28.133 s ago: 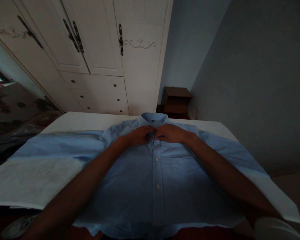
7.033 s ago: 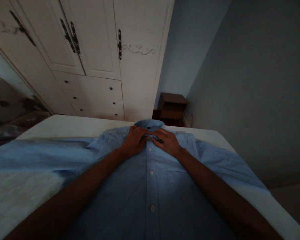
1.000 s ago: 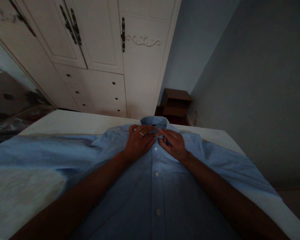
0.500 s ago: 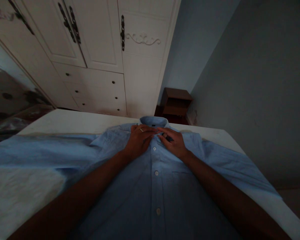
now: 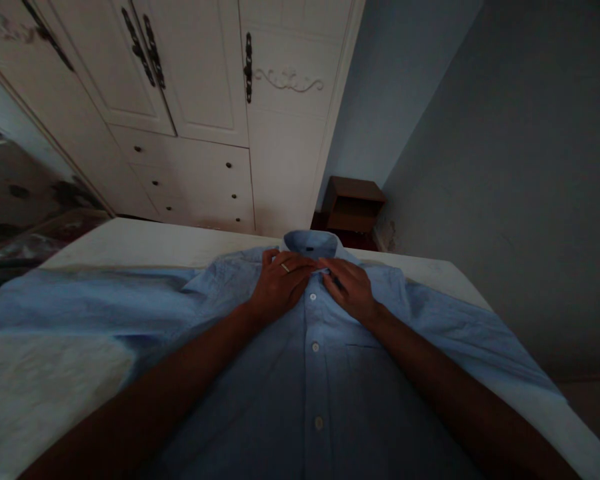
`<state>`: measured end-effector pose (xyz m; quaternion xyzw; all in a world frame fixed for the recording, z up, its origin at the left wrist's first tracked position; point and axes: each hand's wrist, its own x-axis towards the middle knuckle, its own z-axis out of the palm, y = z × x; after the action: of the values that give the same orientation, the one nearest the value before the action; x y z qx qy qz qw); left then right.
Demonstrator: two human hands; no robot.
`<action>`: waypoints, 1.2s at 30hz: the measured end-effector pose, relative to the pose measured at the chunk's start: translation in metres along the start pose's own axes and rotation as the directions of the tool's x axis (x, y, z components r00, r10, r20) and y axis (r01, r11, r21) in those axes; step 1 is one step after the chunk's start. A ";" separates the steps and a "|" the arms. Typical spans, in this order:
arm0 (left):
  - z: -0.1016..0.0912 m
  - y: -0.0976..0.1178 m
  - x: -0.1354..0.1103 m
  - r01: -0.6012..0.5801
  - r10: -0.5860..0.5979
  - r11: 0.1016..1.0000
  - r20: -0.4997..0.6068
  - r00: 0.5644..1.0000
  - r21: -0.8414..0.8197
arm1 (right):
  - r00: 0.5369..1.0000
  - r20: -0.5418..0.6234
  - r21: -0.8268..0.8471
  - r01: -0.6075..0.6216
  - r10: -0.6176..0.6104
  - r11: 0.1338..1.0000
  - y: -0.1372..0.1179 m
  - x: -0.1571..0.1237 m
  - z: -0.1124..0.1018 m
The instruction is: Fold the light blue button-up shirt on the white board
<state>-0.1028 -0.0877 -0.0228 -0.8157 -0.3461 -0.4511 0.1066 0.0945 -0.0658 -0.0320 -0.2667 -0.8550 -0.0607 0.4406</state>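
A light blue button-up shirt [image 5: 260, 400] lies face up, its sleeves spread out to both sides and its collar [image 5: 313, 240] at the far end. Just below the collar, my left hand [image 5: 283, 283], with a ring on one finger, pinches the front placket. My right hand [image 5: 347, 287] meets it there, fingers closed on the same edge of cloth. The fingertips hide whatever lies between them. Down the placket below my hands, a white button [image 5: 313, 297] and others show in their holes. A chest pocket is at the right.
The shirt rests on a white table [image 5: 155, 240]. Beyond it stand a cream wardrobe [image 5: 285, 160] with dark handles and a small brown cabinet [image 5: 355, 197]. A grey wall [image 5: 520, 200] rises at the right.
Both hands stay at the collar, with the fingers of my right hand drawn slightly closer together. The view has shifted a little.
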 end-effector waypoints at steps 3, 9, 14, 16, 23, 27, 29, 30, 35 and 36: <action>-0.001 0.001 0.000 -0.027 0.028 1.000 -0.036 0.999 0.013 | 0.998 -0.054 -0.012 0.033 -0.034 0.999 -0.001 0.000 -0.001; -0.001 0.000 0.001 -0.016 0.016 1.000 -0.016 1.000 0.014 | 0.998 -0.040 0.112 -0.036 0.041 0.993 -0.003 0.003 -0.001; 0.000 0.000 0.000 0.022 -0.021 0.999 -0.012 1.000 0.041 | 0.997 -0.039 0.152 -0.060 0.066 0.987 -0.003 0.004 -0.001; 0.000 0.000 -0.001 0.032 -0.031 0.998 -0.011 0.999 0.051 | 0.996 -0.049 0.159 -0.064 0.073 0.985 -0.004 0.005 -0.001; 0.003 -0.002 -0.001 0.066 -0.066 0.998 -0.012 0.998 0.023 | 0.994 -0.046 0.142 -0.091 0.099 0.986 -0.006 0.008 -0.001; 0.004 -0.001 -0.002 0.104 -0.103 0.994 0.048 0.994 -0.020 | 0.996 -0.016 0.140 -0.079 0.082 0.987 -0.007 0.008 0.000; 0.004 0.000 -0.002 0.115 -0.112 0.993 0.070 0.991 -0.038 | 0.997 -0.010 0.150 -0.069 0.071 0.986 -0.008 0.009 0.000; 0.003 0.000 -0.002 0.119 -0.115 0.992 0.077 0.990 -0.047 | 0.998 -0.008 0.157 -0.067 0.069 0.985 -0.008 0.009 0.000; 0.003 0.000 -0.001 0.186 -0.170 0.976 0.136 0.976 -0.114 | 0.997 0.012 0.173 -0.082 0.082 0.981 -0.009 0.010 0.001; 0.004 -0.001 -0.001 0.205 -0.186 0.970 0.151 0.971 -0.128 | 0.996 0.017 0.171 -0.084 0.083 0.982 -0.009 0.009 0.001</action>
<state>-0.1013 -0.0852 -0.0258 -0.8123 -0.3983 -0.4255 -0.0213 0.0851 -0.0691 -0.0242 -0.2636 -0.8473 0.0331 0.4598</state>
